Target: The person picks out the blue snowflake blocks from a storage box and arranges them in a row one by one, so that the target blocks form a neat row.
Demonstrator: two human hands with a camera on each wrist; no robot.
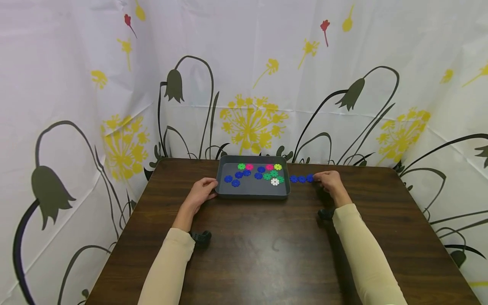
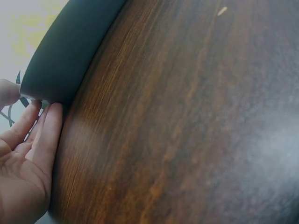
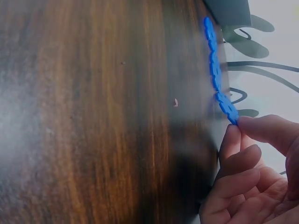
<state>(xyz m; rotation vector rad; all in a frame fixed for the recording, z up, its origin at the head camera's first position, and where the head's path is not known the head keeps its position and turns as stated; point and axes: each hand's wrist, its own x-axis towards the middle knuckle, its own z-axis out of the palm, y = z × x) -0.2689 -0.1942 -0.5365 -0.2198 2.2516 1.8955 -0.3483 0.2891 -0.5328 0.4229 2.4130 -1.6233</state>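
Observation:
A dark grey tray [image 1: 251,196] stands near the table's far edge, with notched plastic discs in blue, green, pink, yellow and white lying in it. My left hand [image 1: 201,192] grips its left side; in the left wrist view the thumb is over the rim and the fingers [image 2: 52,126] bear against the wall [image 2: 70,56]. Right of the tray, three blue discs [image 1: 301,179] form a row on the table. Between thumb and forefinger, my right hand [image 1: 330,181] pinches the outermost blue disc [image 3: 227,108], which is tilted up in the right wrist view.
The brown wooden table [image 1: 267,254] spreads toward me. Behind it hangs a white curtain [image 1: 251,51] with printed flowers. Each wrist wears a dark strapped device [image 1: 201,238]. A tiny pale scrap [image 3: 175,102] lies on the wood in the right wrist view.

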